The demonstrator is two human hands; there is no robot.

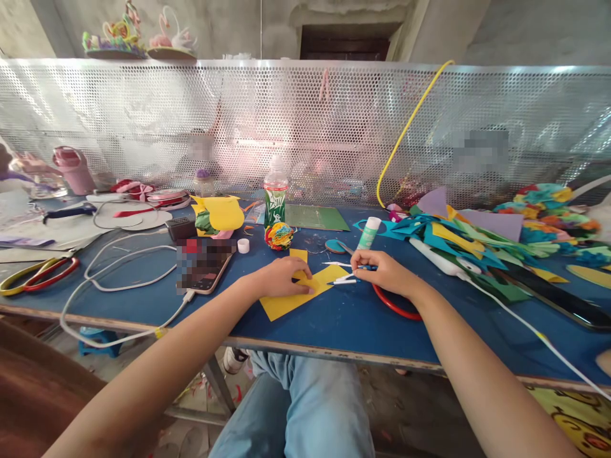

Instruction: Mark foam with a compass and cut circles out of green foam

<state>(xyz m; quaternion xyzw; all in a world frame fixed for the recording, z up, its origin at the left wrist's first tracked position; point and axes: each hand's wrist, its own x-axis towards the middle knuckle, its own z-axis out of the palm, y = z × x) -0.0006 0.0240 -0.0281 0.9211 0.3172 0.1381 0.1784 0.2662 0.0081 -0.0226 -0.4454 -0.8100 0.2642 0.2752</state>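
My left hand (pixel 289 278) rests on a sheet of yellow paper (pixel 281 307) near the table's front edge, its fingers slightly bent and apart. To its right, the fingers of my right hand (pixel 382 272) are pinched together; what they grip is hidden. A green and white glue stick (pixel 370 233) leans up just behind those fingers. Narrow white pointed pieces (pixel 342 278) lie between my hands, beside the paper. A curved red handle (pixel 396 305) shows below my right hand. Behind the paper is a small yellow piece (pixel 298 255).
A phone (pixel 207 270) with a white cable, a white cap (pixel 243 245), a colourful paper ball (pixel 279 236) and a bottle (pixel 275 197) stand or lie beyond my left arm. Scissors (pixel 41 275) are far left. Coloured scraps (pixel 458 238) and a dark phone (pixel 558 296) are right.
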